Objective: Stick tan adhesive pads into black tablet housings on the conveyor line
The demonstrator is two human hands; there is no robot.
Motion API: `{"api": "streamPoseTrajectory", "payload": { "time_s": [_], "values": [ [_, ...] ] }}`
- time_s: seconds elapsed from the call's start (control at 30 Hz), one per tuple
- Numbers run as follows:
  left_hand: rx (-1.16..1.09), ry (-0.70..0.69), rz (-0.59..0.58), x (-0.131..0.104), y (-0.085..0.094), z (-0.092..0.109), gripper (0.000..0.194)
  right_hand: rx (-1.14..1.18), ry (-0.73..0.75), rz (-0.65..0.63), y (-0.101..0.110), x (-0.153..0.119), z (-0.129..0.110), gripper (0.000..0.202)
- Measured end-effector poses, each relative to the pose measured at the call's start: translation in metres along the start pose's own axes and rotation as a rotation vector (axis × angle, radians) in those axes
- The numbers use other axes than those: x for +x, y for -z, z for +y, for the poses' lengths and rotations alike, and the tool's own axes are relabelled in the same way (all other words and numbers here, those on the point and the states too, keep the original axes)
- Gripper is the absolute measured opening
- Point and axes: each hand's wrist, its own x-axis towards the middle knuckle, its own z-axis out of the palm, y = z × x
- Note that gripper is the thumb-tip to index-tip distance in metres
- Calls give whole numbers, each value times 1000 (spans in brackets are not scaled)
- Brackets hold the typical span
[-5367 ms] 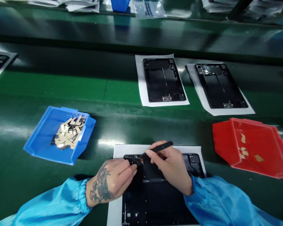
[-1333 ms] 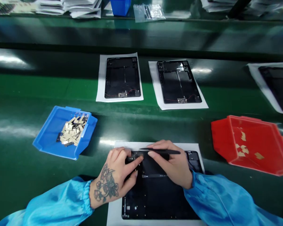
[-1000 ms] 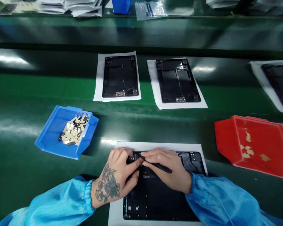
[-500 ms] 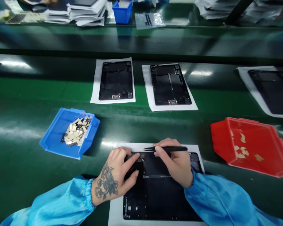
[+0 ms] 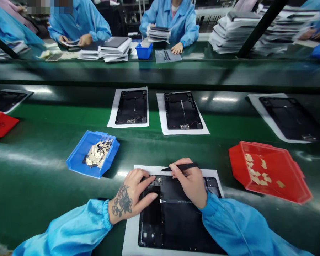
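A black tablet housing (image 5: 184,227) lies on a white paper sheet (image 5: 130,231) in front of me. My left hand (image 5: 132,193) rests on its upper left corner, index finger touching the top edge, thumb held apart over the inside. Between the thumb and fingers of my right hand (image 5: 190,181) is a pair of black tweezers (image 5: 185,166), pointing left above the housing's top edge. The tweezers' tip sits a little right of my left index finger. My right hand and sleeve cover part of the housing's right side.
A blue bin (image 5: 77,161) of small pale and dark pieces stands left; a red bin (image 5: 285,181) with cream pieces stands right. Beyond are tablet housings on paper (image 5: 132,108) (image 5: 183,111). Co-workers in blue sleeves (image 5: 170,21) sit behind a raised ledge (image 5: 160,71).
My view has tilted up, bringing the co-workers in. Both hands keep nearly the same places on the housing, and the right still grips the tweezers. A co-worker's hand now touches the plastic bag.
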Motion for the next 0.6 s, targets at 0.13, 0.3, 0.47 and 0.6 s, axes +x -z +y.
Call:
{"api": "streamPoseTrajectory", "payload": {
  "time_s": [0.13, 0.3, 0.47, 0.6],
  "values": [
    [67, 113, 13, 19, -5, -3, 30, 51, 20, 15, 0, 1, 2, 19],
    [172, 142, -77, 48, -9, -3, 25, 47, 82, 41, 6, -4, -13, 19],
    [183, 128, -95, 56, -9, 2, 17, -84, 132, -18, 19, -4, -30, 33],
    [185, 114, -77, 57, -13, 1, 18, -254, 13, -71, 24, 26, -38, 39]
  ]
}}
